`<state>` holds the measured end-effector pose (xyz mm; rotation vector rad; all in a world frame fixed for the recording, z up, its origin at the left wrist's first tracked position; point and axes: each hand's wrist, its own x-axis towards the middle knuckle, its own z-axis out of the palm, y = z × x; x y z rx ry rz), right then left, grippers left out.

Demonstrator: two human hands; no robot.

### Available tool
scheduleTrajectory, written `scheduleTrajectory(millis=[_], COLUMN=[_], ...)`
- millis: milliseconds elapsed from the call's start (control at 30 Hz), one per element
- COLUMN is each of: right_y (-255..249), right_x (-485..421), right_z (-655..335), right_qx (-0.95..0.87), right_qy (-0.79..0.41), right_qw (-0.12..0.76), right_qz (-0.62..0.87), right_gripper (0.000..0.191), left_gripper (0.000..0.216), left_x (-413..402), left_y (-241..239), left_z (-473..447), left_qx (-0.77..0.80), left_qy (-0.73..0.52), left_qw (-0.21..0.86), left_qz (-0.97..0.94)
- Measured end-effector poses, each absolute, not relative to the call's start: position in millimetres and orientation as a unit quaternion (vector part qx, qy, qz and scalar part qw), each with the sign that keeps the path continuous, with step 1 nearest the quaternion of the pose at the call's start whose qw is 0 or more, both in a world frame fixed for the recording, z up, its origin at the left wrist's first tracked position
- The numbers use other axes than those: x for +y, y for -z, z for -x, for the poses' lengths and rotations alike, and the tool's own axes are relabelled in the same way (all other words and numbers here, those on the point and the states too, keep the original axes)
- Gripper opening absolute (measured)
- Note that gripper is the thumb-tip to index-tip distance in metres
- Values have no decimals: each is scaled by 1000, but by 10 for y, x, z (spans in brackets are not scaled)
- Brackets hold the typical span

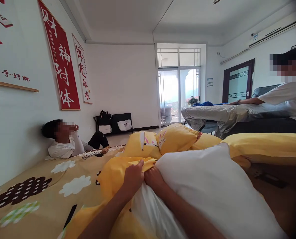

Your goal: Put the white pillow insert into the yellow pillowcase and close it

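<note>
My left hand (134, 174) is closed on the gathered edge of a yellow pillowcase (110, 172). Right beside it, my right hand (154, 177) is a fist at the same bunched yellow cloth, and its fingertips are hidden. A plump white pillow (202, 186) lies against my right hand and forearm, its near corner close to my knuckles. White cloth (153, 212) also shows between my two forearms, with more of the yellow fabric below it.
Yellow printed pillows (176, 139) are piled just beyond my hands. The bed has a brown patterned sheet (43, 186). At the left, a person (63, 146) reclines against the wall. Another person (284, 96) reaches over a plastic-covered table (212, 113) at the right.
</note>
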<state>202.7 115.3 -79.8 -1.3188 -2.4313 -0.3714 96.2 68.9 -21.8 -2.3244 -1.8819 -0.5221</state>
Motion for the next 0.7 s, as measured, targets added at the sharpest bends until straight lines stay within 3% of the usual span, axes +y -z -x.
scheduleTrajectory(millis=[167,300,533,600,700], right_y=[625,524,938,962,996], right_x=[887,296,119,322,567], right_z=[-2267,-2573,-3202,-3135,-2755], right_qx=[-842,-888,-902,-884,-875], right_qy=[110,26,-193,-274,-247], right_qw=[197,225,92,94,167], right_qz=[490,400,375,368,381], right_gripper=[26,49,81,76,43], left_gripper=[33,29,29,30,29], left_x=[837,1013,1291,1294,1251], left_y=[499,775,966,907,764], left_z=[-557,-382,-386,-443,-533], left_qx=[-636,-625,-575,-558,-532], left_qy=[168,179,261,291,338], left_qw=[39,-15,-122,-140,-155], left_qz=[752,760,766,765,760])
